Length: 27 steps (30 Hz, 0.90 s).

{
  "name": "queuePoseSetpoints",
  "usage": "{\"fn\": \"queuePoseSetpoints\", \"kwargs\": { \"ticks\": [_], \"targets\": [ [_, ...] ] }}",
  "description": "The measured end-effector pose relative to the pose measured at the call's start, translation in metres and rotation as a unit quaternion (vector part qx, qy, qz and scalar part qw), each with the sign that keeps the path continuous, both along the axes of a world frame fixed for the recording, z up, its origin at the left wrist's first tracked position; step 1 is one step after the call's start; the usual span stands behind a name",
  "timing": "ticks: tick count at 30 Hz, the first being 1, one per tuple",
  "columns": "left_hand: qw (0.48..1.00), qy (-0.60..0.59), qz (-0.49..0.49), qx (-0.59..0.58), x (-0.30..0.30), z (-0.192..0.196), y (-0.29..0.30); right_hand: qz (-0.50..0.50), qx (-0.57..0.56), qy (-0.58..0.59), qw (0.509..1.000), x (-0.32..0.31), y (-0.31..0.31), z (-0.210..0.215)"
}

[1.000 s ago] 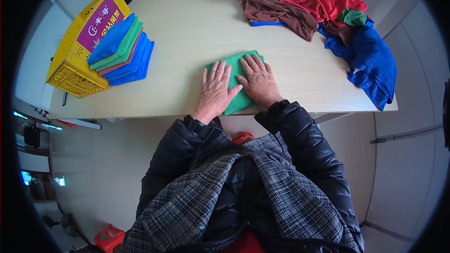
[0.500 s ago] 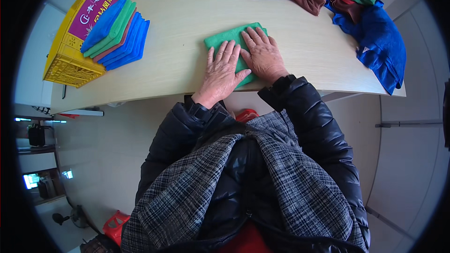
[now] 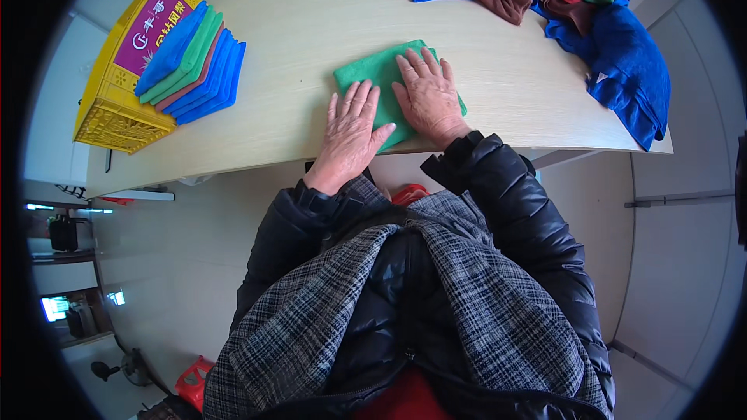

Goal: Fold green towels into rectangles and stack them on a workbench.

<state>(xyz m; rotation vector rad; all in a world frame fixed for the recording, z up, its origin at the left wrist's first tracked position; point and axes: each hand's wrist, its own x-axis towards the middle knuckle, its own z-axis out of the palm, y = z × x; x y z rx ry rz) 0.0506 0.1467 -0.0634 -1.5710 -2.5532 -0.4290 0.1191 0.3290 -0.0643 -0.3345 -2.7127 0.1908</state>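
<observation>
Green cloth (image 3: 387, 105) is lying folded near the front edge of the table (image 3: 288, 78), looking light, soft, floppy and easiest to grip at opposite sides, while the left hand (image 3: 349, 137) and right hand (image 3: 433, 103) are resting palm-down over it, fingers slightly spread, pinching nothing.

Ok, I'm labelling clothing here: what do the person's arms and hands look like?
Both sleeves are glossy black, padded and stitched into puffy sections, ending in black cuffs. The left hand and right hand are bare and ungloved.
</observation>
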Motion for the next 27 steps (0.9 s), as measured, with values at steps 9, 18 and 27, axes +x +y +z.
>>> {"fn": "queuePoseSetpoints", "kwargs": {
  "ticks": [9, 18, 27],
  "targets": [
    [0.999, 0.007, 0.013, -0.029, 0.005, -0.008, -0.012, 0.038, -0.035, 0.038, 0.998, -0.002, -0.03, -0.005],
    [1.0, 0.021, 0.006, 0.001, 0.008, -0.008, -0.012, 0.019, -0.014, 0.016, 1.0, 0.014, 0.0, -0.01],
    [1.0, 0.009, 0.004, -0.003, 0.007, -0.003, -0.016, -0.064, 0.035, -0.037, 0.997, 0.03, 0.032, -0.004]
  ]
}}
